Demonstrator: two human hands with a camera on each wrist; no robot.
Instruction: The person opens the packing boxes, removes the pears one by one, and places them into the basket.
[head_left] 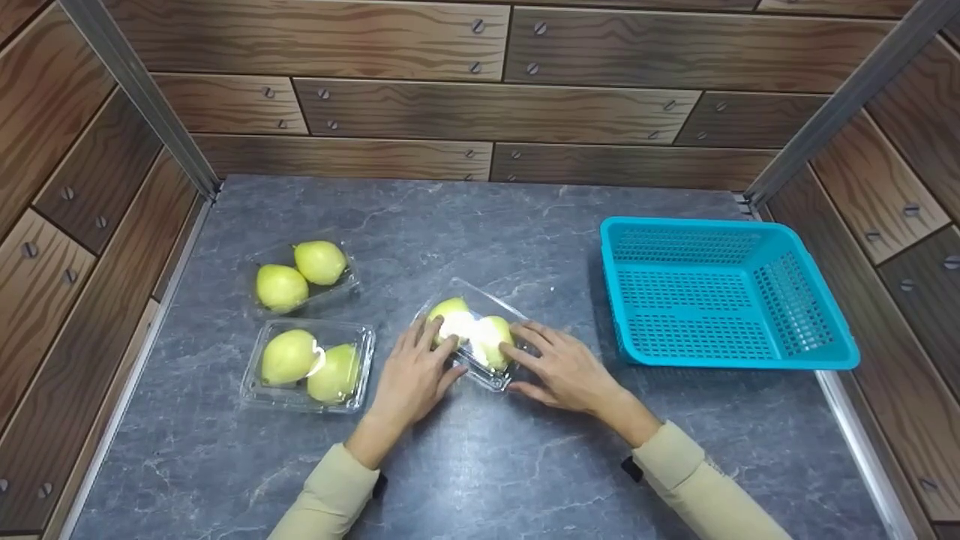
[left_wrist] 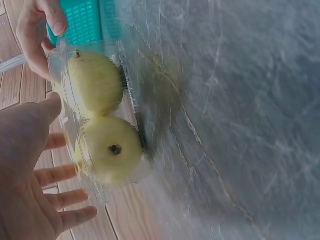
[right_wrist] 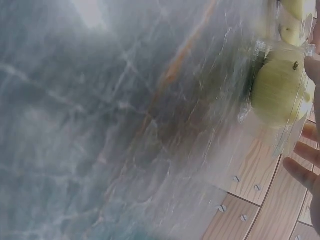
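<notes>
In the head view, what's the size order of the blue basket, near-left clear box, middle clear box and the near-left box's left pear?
1. Blue basket
2. Near-left clear box and middle clear box: too close to rank, the middle one partly covered
3. Left pear

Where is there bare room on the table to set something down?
Bare table runs along the rear wall; another patch lies between the middle pack and the teal basket, beyond the right hand. Between the sleeves is free too. It is crowded at left, where two packs sit close, the left hand beside the nearer.
</notes>
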